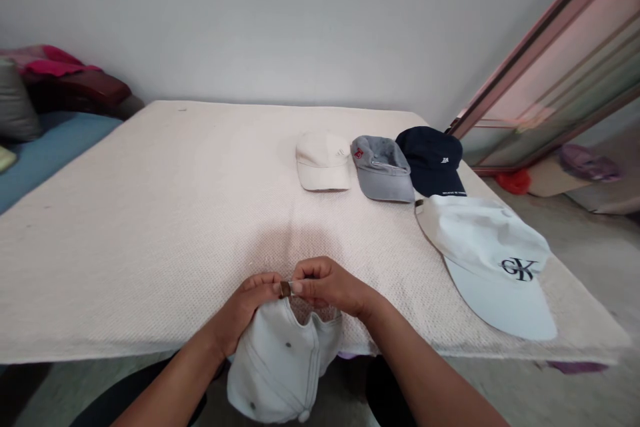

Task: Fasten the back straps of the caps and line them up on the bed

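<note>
Both hands hold a pale grey baseball cap at the table's front edge, its crown toward me and the opening at its back facing up. My left hand pinches the back strap beside a small brown metal buckle. On the buckle's other side, my right hand grips the strap between thumb and forefinger. The cap's brim is hidden from me. To the right lies a white cap with black letters on its front.
Farther back sit a cream cap, a grey cap with a red mark, and a navy cap. They rest on a table with a cream cloth. A wall stands behind, a blue-covered seat at left, a framed glass panel at right.
</note>
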Action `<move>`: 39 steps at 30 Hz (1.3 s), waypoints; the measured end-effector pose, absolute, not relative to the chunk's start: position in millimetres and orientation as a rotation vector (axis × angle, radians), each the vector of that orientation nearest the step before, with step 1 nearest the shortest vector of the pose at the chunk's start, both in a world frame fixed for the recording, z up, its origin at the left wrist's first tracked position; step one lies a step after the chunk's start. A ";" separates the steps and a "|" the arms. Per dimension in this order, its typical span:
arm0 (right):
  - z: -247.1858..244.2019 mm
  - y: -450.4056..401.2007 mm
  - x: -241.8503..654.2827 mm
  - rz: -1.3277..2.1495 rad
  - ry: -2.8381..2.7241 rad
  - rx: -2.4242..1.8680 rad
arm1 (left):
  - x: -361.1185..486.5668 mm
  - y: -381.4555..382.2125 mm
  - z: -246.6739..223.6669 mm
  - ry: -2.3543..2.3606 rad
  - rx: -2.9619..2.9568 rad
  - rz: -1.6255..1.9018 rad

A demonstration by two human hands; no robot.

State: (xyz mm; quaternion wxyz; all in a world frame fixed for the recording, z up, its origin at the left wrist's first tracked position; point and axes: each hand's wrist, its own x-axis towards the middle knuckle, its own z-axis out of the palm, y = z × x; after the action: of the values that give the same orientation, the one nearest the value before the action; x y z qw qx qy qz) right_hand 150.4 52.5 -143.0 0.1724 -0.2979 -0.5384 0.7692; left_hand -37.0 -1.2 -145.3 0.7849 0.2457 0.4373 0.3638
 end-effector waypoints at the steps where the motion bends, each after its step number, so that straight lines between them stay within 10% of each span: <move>1: -142.8 52.0 150.3 2.187 -1.524 -0.832 | -36.5 -1.0 -144.7 0.937 0.527 0.785; 39: -148.0 47.9 155.7 2.381 -1.270 -0.785 | -38.6 -3.0 -138.8 1.010 0.602 0.729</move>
State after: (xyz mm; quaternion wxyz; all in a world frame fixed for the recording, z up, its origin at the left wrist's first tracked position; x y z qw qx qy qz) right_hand 155.7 47.9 -148.0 0.1651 -0.2754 -0.4457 0.8356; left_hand -38.6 -3.0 -138.8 0.7700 0.2776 0.4659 0.3363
